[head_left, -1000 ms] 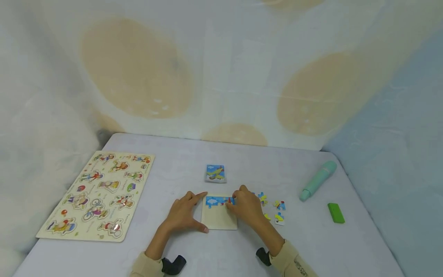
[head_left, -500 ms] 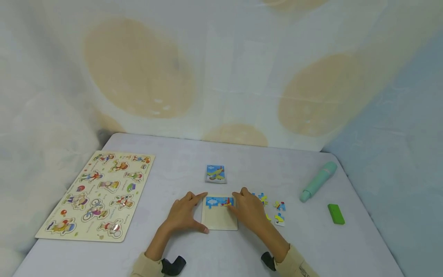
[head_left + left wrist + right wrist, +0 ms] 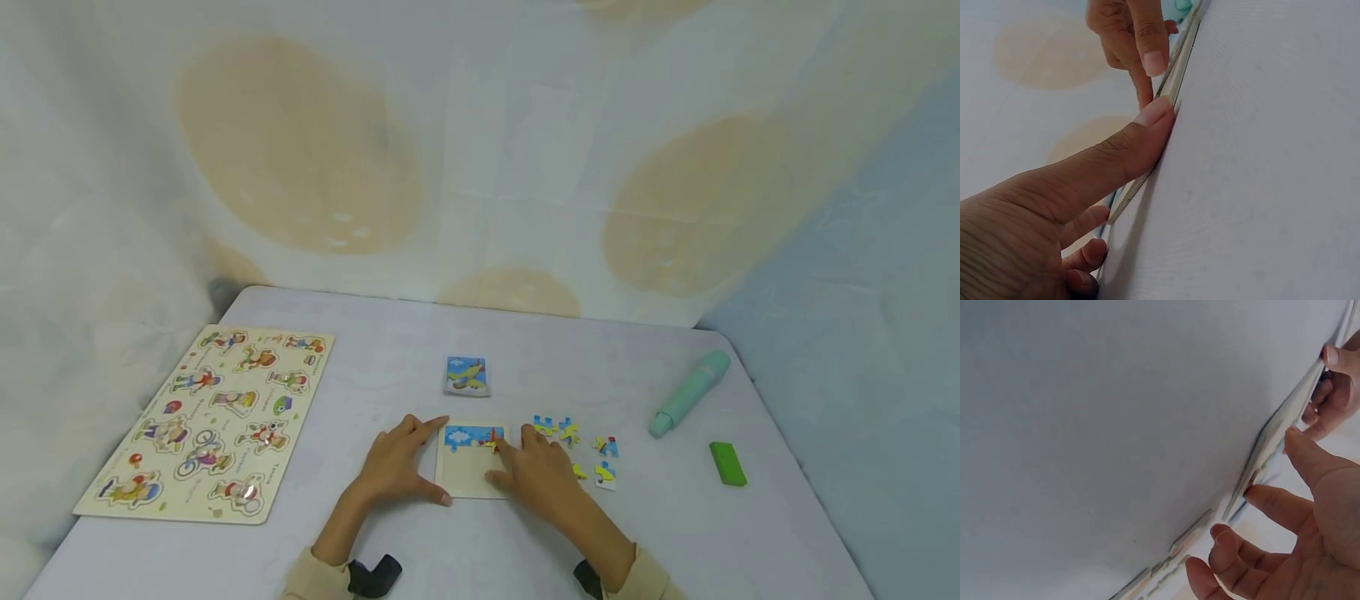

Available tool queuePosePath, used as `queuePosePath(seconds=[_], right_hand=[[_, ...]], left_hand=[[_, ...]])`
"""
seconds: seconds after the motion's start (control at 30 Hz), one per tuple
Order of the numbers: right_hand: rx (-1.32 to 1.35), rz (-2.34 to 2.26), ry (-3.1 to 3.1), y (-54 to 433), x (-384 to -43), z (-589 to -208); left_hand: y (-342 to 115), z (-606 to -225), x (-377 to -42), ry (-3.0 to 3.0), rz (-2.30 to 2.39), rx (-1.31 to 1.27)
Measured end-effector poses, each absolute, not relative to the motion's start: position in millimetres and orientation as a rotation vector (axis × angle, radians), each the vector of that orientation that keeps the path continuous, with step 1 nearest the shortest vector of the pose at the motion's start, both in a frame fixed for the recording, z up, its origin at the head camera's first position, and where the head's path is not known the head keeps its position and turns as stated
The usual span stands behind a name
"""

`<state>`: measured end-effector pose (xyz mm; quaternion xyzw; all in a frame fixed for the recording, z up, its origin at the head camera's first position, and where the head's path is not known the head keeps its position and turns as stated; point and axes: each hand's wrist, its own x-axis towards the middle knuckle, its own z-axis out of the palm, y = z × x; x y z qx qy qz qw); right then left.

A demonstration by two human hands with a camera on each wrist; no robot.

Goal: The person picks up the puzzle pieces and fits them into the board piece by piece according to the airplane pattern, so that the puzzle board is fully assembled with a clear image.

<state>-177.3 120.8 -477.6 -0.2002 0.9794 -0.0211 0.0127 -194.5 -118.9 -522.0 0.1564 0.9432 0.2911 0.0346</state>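
Note:
In the head view, a small wooden puzzle board [image 3: 471, 479] lies at the table's front middle, with a strip of joined blue jigsaw pieces [image 3: 465, 436] along its top. The left hand [image 3: 401, 467] holds the board's left side, thumb at the near corner and index finger at the far corner. With its index fingertip, the right hand [image 3: 538, 477] touches a red-and-yellow piece [image 3: 492, 442] at the right end of the strip. Its thumb hovers low over the board; the other fingers are loosely bent in the right wrist view. Several loose jigsaw pieces [image 3: 570, 433] lie right of the board.
A small airplane picture puzzle [image 3: 467, 377] lies behind the board. On the left is a large wooden puzzle board [image 3: 217, 417] with figures. A mint-green cylinder [image 3: 690, 392] and a green block [image 3: 727, 463] lie on the right.
The right hand has shifted from the board's top right corner slightly toward the front, its index finger now on the end piece. More loose pieces show behind it. The left hand stays put.

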Motion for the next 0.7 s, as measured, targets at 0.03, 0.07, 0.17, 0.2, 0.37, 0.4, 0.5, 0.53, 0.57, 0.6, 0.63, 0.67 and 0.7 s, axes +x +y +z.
queuePosePath(seconds=[0.03, 0.07, 0.17, 0.2, 0.37, 0.4, 0.5, 0.53, 0.57, 0.6, 0.63, 0.67, 0.7], right_hand=[[-0.620, -0.075, 3.041, 121.3, -177.1, -477.6], [-0.620, -0.085, 3.034, 121.7, -177.2, -477.4], [-0.640, -0.098, 3.040, 122.0, -178.3, -477.1], [-0.648, -0.101, 3.042, 121.5, -178.7, -477.2], [-0.644, -0.072, 3.036, 117.3, -178.8, -477.0], [-0.633, -0.068, 3.031, 116.8, -178.6, -476.5], [-0.608, -0.072, 3.026, 116.3, -179.1, -476.1], [-0.602, -0.073, 3.025, 116.1, -179.2, -475.9], [-0.599, -0.076, 3.027, 116.2, -179.4, -475.9], [-0.595, -0.081, 3.026, 116.0, -179.6, -476.3], [-0.595, -0.088, 3.029, 115.9, -179.7, -476.7], [-0.596, -0.092, 3.031, 115.8, -179.8, -476.7], [-0.597, -0.100, 3.034, 115.5, -179.9, -476.5]], left_hand=[[-118.8, -521.8, -194.7, 2.899, 0.895, 0.481], [-118.6, -521.6, -195.0, 2.898, 0.895, 0.480], [-118.5, -521.2, -195.3, 2.894, 0.890, 0.475], [-118.6, -520.9, -195.2, 2.892, 0.890, 0.472], [-119.0, -520.0, -194.0, 2.889, 0.891, 0.467], [-119.0, -520.1, -194.0, 2.887, 0.891, 0.467], [-118.7, -520.9, -194.9, 2.886, 0.891, 0.463], [-118.6, -521.2, -195.2, 2.885, 0.890, 0.462], [-118.6, -521.5, -195.4, 2.885, 0.890, 0.461], [-118.5, -521.6, -195.6, 2.885, 0.888, 0.460], [-118.4, -521.8, -195.7, 2.887, 0.886, 0.459], [-118.3, -521.7, -195.7, 2.888, 0.885, 0.459], [-118.3, -521.9, -195.7, 2.889, 0.883, 0.459]])
